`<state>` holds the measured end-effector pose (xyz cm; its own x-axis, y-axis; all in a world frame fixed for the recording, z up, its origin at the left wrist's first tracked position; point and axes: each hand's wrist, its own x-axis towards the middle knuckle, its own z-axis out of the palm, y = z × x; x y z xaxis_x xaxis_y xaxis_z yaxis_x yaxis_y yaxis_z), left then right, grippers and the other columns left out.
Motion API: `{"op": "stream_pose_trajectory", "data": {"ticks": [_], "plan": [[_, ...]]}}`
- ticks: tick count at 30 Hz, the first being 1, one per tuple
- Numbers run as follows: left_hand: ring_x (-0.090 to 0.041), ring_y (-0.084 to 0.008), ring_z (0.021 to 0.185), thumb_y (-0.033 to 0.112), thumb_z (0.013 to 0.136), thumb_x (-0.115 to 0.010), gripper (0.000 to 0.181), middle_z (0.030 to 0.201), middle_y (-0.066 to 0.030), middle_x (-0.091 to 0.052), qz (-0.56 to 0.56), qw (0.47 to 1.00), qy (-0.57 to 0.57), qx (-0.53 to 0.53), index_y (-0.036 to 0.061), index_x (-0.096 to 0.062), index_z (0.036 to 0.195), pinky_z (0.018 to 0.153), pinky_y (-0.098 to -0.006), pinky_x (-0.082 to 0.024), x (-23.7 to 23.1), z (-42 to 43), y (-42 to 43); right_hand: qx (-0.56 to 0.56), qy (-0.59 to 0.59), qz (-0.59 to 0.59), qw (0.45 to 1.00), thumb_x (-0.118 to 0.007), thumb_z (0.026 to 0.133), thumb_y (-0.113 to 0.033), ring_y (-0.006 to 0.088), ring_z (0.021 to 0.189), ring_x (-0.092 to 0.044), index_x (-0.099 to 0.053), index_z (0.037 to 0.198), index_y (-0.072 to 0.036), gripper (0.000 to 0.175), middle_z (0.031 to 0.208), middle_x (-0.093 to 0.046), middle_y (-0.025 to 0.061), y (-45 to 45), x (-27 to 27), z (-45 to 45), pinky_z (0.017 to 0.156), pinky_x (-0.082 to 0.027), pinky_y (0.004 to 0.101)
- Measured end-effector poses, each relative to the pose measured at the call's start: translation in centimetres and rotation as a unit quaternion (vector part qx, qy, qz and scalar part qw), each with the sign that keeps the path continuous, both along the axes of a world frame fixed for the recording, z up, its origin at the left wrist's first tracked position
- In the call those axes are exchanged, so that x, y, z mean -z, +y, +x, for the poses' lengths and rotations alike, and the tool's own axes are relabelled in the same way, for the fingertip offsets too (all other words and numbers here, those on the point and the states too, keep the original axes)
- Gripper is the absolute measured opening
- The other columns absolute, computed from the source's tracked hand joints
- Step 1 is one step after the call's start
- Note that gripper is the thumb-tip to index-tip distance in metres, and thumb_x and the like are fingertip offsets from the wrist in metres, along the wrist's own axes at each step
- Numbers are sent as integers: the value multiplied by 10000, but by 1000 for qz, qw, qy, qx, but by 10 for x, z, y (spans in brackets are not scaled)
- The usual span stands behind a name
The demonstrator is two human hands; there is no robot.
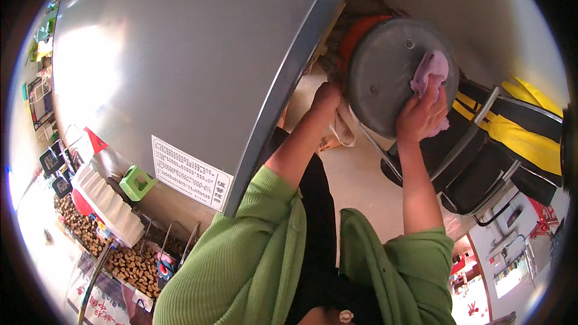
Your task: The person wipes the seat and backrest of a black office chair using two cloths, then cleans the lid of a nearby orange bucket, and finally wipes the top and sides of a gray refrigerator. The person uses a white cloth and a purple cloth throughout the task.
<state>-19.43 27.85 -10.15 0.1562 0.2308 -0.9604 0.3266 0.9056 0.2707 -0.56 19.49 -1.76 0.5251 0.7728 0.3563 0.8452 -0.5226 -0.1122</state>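
My right hand [421, 115] presses a crumpled pinkish-purple cloth [431, 70] against a round grey lid or base [384, 76], right of its middle. Part of an orange-red rim or body [356, 34] shows behind this disc. Near the lower left edge of the disc is my left hand [328, 95], its fingers bent and partly hidden. A pale cloth [344, 126] hangs directly below that hand; whether the fingers grip it cannot be told.
A large grey metal panel [189, 54] with a dark edge fills the left, bearing a printed notice [189, 174]. Black chairs with metal frames [474, 158] and yellow cloth [524, 140] stand at right. Stacked firewood [133, 268] lies lower left.
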Motion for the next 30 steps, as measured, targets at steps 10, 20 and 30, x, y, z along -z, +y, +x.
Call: {"op": "stream_pose_trajectory", "data": {"ticks": [10,20,30], "plan": [[-597,-412,1245,41,913,-534,397,1278,-231,-647,482,871,27,-88,-6,-601,1301,1085,-431,-446,-30,12,15,12,9,-27,1000,-661,837,-49,384,1289,-502,-573,1474,-213,663,1440,-519,136,-4,1,0,1097,-399,501],[-638,-311,1017,7,895,-546,351,1133,-147,-643,405,909,7,-103,8,-639,1234,905,-397,-515,-45,8,24,14,5,-23,1000,-679,808,-27,372,1267,-515,-581,1458,-234,690,1424,-527,130,-5,4,2,1091,-402,497],[-403,-346,1459,80,860,-641,565,1555,-72,-463,690,652,15,313,216,-651,1409,1199,-596,-311,-110,37,-51,22,12,9,1000,-701,774,-47,344,1268,-519,-593,1449,-264,717,1413,-539,87,-11,17,6,1088,-408,486]]}}
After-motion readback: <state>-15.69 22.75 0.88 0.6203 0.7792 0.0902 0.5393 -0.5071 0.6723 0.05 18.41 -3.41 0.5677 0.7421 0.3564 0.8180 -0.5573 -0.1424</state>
